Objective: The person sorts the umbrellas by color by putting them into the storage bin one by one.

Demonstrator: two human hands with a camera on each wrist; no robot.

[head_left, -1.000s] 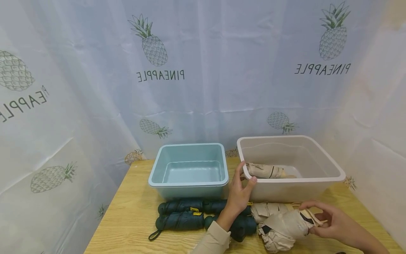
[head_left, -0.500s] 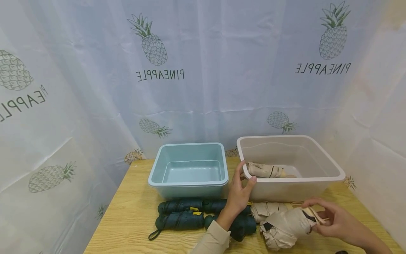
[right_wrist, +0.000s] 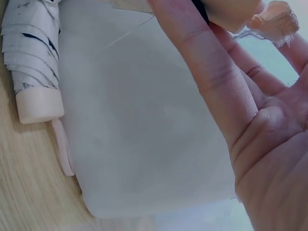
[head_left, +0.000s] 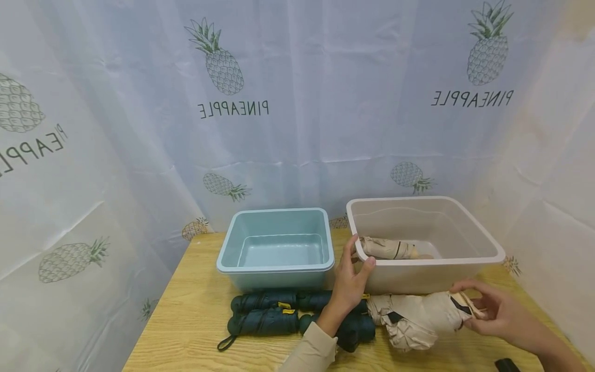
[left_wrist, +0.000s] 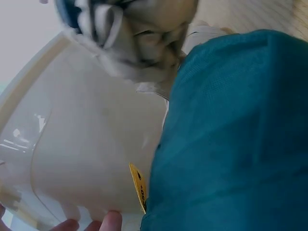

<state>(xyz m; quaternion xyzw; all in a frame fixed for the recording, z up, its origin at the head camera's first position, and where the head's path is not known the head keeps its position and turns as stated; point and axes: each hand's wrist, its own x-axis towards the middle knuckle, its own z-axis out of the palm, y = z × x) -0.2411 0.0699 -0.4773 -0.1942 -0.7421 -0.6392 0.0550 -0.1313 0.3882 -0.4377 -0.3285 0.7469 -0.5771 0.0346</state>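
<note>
My left hand (head_left: 349,284) grips the front left corner of a beige bin (head_left: 423,276), with the thumb at the rim. Inside that bin lies a beige folded umbrella (head_left: 386,248). My right hand (head_left: 499,312) pinches another beige folded umbrella (head_left: 429,320) by its handle end, in front of the bin. Its crumpled cloth end (left_wrist: 139,43) looks blurred in the left wrist view. Behind it a further beige umbrella (right_wrist: 33,62) rests on the table along the bin, mostly hidden in the head view.
Several dark folded umbrellas (head_left: 265,323) lie in two rows on the wooden table (head_left: 172,320), some behind my left forearm. A light blue bin (head_left: 279,279) holding nothing stands to the left. A black object (head_left: 506,365) shows at the front right edge. Pineapple-print curtains (head_left: 307,129) enclose the table.
My right hand has lifted the beige umbrella slightly and shifted it right and toward the bin. My left hand stays on the bin's corner. More of the black object shows.
</note>
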